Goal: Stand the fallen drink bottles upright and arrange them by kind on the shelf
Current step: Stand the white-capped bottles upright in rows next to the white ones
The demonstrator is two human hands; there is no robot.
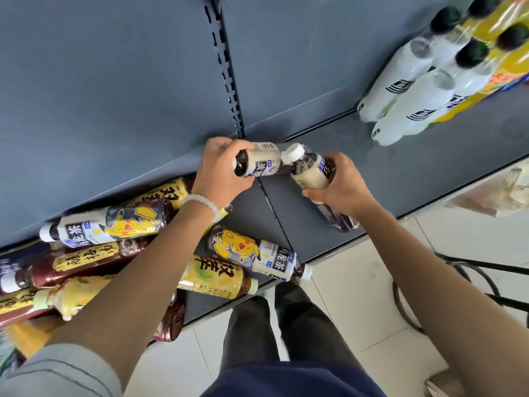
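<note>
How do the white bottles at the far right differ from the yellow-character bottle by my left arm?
The white bottles stand upright, grouped; the yellow-character bottle lies on its side. The white ones are milky with dark caps; the fallen one holds dark tea under a white cap. Both rest on the grey shelf.

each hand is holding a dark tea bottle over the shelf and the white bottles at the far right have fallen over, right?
Not quite. In the head view the white bottles stand upright. Left hand and right hand do each hold a dark tea bottle over the shelf.
</note>
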